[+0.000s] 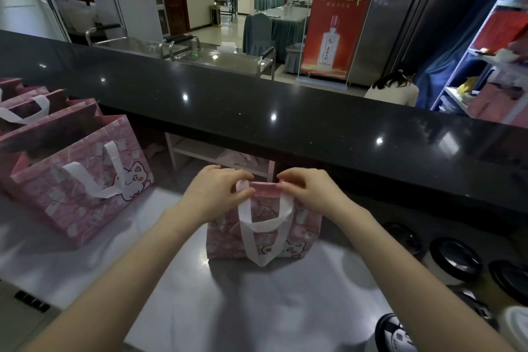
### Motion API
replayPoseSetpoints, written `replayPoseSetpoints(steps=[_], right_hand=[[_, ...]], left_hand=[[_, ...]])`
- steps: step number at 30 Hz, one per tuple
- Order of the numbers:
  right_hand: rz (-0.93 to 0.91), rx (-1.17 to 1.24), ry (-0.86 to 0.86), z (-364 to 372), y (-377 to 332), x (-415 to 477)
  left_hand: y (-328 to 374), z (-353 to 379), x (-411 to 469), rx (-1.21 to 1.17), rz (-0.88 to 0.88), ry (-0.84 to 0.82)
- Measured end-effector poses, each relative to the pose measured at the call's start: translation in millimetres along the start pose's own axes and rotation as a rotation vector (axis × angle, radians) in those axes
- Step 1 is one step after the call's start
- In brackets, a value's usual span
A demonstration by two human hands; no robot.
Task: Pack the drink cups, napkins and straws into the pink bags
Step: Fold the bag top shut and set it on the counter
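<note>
while a glossy black stone counter fronts a dining hall with a red banner, the left hand and right hand pinch the folded top of a pink cat-print bag standing on a matte steel worktop, near black-lidded cups.

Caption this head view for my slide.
Left hand and right hand pinch the pink bag at its top edge.

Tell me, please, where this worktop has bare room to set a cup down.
The worktop is bare on this side of the small pink bag, and between it and the large bag. Its right side is crowded with black-lidded cups.
</note>
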State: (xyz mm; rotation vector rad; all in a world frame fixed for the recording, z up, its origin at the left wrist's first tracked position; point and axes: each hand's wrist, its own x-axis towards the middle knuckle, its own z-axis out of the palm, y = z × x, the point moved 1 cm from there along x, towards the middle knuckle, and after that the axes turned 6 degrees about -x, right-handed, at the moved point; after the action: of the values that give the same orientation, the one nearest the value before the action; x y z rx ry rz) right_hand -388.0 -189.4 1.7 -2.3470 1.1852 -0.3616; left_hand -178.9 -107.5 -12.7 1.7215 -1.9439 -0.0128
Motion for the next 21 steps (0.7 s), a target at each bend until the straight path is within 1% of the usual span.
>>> replayPoseSetpoints(steps=[2, 3, 5, 7, 9, 13, 16, 18, 21], right_hand=[[-0.023, -0.144, -0.058, 7.7, -4.0, 0.3], [-0.026, -0.215, -0.034, 10.5, -4.8, 0.6], [-0.023, -0.273, 0.062, 15.3, -5.9, 1.0], [-0.030, -0.288, 0.133, 21.1, -8.0, 1.2], [-0.040, -0.303, 0.162, 25.4, -10.2, 1.8], [-0.075, -0.332, 0.127, 24.5, -15.0, 4.2], [-0.113, -0.324, 0.085, 25.5, -24.5, 6.4], [-0.119, -0.327, 0.094, 27.9, -28.4, 7.6], [-0.118, -0.327, 0.121, 32.0, -26.8, 5.9]], left_hand=[[2.3, 7.3, 1.0, 0.091, 0.039, -0.018], [1.8, 9.9, 0.8, 0.124, 0.044, -0.022], [1.6, 13.8, 0.1, 0.164, 0.037, -0.019], [4.0, 17.4, -0.8, 0.194, 0.017, -0.002], [5.6, 19.7, -2.2, 0.225, -0.004, 0.014], [5.0, 15.8, -4.4, 0.178, -0.006, 0.031], [11.9, 16.5, 0.5, 0.105, 0.018, -0.002], [16.4, 20.7, 3.6, 0.091, -0.017, -0.012], [17.9, 26.2, 2.6, 0.113, -0.034, 0.038]])
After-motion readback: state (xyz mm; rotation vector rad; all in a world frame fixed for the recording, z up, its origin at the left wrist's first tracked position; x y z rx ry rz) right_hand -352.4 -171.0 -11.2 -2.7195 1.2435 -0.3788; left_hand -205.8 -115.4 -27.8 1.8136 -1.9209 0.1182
